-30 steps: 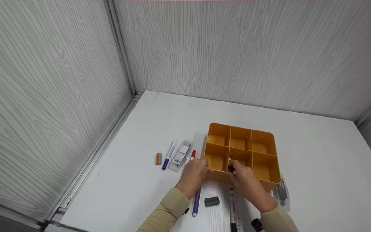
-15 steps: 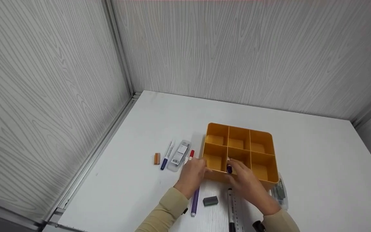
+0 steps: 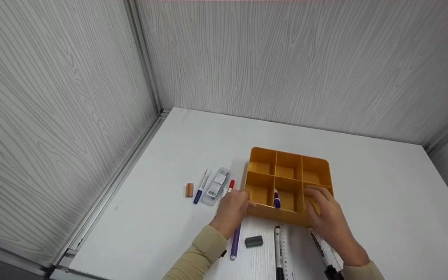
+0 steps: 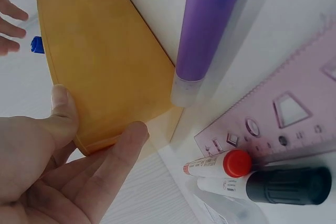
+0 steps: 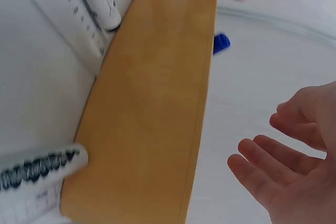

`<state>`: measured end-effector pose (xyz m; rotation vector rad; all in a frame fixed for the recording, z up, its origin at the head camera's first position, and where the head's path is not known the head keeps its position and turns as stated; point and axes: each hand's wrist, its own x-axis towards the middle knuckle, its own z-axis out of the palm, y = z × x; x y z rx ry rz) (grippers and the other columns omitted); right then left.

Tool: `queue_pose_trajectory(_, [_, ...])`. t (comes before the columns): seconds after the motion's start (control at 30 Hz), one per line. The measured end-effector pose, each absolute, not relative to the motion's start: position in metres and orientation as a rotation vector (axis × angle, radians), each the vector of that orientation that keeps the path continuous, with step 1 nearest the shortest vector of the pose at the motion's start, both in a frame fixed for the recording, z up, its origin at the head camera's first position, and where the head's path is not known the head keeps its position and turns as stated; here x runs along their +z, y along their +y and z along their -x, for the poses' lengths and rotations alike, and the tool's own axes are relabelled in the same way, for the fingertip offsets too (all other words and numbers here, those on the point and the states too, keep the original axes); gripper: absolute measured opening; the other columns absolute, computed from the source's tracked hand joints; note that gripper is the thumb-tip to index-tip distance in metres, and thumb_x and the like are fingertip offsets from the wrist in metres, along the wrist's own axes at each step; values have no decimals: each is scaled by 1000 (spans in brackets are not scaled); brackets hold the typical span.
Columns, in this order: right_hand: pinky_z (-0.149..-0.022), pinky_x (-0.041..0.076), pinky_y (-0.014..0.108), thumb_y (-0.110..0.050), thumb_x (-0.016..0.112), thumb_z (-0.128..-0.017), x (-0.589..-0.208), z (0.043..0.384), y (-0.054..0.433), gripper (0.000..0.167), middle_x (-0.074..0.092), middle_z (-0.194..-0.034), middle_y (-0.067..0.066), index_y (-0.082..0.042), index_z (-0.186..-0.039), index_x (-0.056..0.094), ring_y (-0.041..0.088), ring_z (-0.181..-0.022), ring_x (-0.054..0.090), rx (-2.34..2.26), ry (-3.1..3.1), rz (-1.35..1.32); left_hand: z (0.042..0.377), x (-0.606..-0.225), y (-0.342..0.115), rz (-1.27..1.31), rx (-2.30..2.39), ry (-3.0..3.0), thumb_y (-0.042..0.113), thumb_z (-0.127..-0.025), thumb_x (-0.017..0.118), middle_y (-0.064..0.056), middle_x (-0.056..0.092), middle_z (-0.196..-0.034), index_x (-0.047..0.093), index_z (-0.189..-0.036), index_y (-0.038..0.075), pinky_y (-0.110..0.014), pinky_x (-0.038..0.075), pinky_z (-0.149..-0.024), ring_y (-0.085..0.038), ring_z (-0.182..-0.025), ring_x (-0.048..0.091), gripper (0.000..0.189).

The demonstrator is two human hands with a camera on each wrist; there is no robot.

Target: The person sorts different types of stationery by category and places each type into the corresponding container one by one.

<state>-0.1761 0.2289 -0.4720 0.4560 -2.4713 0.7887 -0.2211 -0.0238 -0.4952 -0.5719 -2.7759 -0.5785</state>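
Observation:
An orange box with six compartments (image 3: pixel 274 216) stands on the white table. My left hand (image 3: pixel 231 210) grips its front left corner; in the left wrist view thumb and fingers (image 4: pixel 118 169) pinch the wall (image 4: pixel 100 51). A marker with a dark blue cap (image 3: pixel 277 200) leans in the front middle compartment, and its cap end (image 5: pixel 221 42) pokes above the rim in the right wrist view. Over the front right compartment is my right hand (image 3: pixel 329 217), fingers spread and loosely bent, holding nothing.
In front lie a purple marker (image 3: pixel 235 245), a grey eraser (image 3: pixel 254 241), a black-capped marker (image 3: pixel 278 252), a ruler (image 3: pixel 284 251) and another marker (image 3: pixel 320 247). To the left are a clear case (image 3: pixel 216 188), a blue-capped marker (image 3: pixel 201 187) and an orange block (image 3: pixel 189 190).
My right hand has let go of the blue-capped marker, leaving it in the front middle compartment, and has moved right. The left hand keeps its grip on the box corner.

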Motion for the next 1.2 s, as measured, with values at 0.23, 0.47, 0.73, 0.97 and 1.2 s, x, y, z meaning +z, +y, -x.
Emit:
queue_pose_trajectory(0.23, [-80, 36, -4, 13, 60, -88, -470, 167, 263, 25, 62, -114, 12, 0, -109, 67, 5, -97, 55, 820, -2406, -182, 220, -495, -25, 579, -584, -2768, 31, -82, 75, -6, 68, -69, 69, -83, 6, -28, 51, -55, -14, -60, 62, 26])
queue_pose_trajectory(0.47, [-76, 50, 12, 9, 54, -90, -483, 155, 291, 23, 61, -112, 18, 1, -108, 66, 31, -95, 63, 765, -2502, 85, 222, -496, -24, 574, -590, -2769, 28, -81, 76, -6, 67, -69, 69, -82, 6, -28, 48, -53, -14, -59, 60, 23])
queue_pose_trajectory(0.73, [-85, 50, 58, -7, 53, -93, -505, 147, 305, 36, 46, -132, 31, 4, -127, 55, 47, -114, 55, 782, -2903, 279, 222, -496, -23, 559, -631, -2796, 27, -83, 75, -7, 68, -71, 69, -84, 5, -26, 50, -55, -14, -61, 61, 23])
queue_pose_trajectory(0.97, [-97, 44, 63, -21, 63, -93, -518, 153, 306, 51, 40, -136, 37, 5, -134, 47, 51, -120, 49, 757, -3200, 435, 221, -496, -24, 555, -605, -2796, 27, -83, 75, -6, 68, -70, 68, -84, 5, -26, 47, -53, -12, -59, 56, 23])
queue_pose_trajectory(1.2, [-90, 50, 57, -28, 70, -89, -527, 154, 302, 54, 53, -122, 33, 5, -128, 50, 42, -104, 58, 674, -3193, 474, 221, -493, -24, 558, -622, -2842, 28, -85, 74, -4, 67, -72, 69, -90, 5, -23, 48, -56, -9, -59, 52, 24])
